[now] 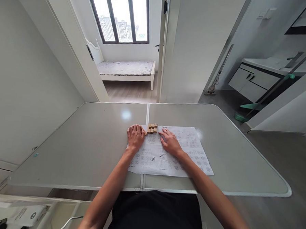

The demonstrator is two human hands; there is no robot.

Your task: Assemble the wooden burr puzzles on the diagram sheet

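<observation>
A printed sheet of paper [150, 165] covered with small diagrams lies flat on the table. Near its far edge stands a small cluster of notched wooden blocks [152, 128], set between my two hands. My left hand [135, 137] rests at the sheet's far left corner, fingers curled down over a wooden piece [146, 133]; only a tan edge of it shows beside the thumb. To the right of the blocks, my right hand [170, 141] lies on the paper with fingers stretched out, apart from the blocks and holding nothing. Two tiny dark-and-white bits [153, 158] lie on the paper nearer to me.
The grey folding table [95, 142] has a seam down its middle and a pale metal rim. Below it at the left are a white box [28, 215] and a cable [69, 221]. Beyond are a bed [127, 68], a door [194, 48] and a sink cabinet [257, 80].
</observation>
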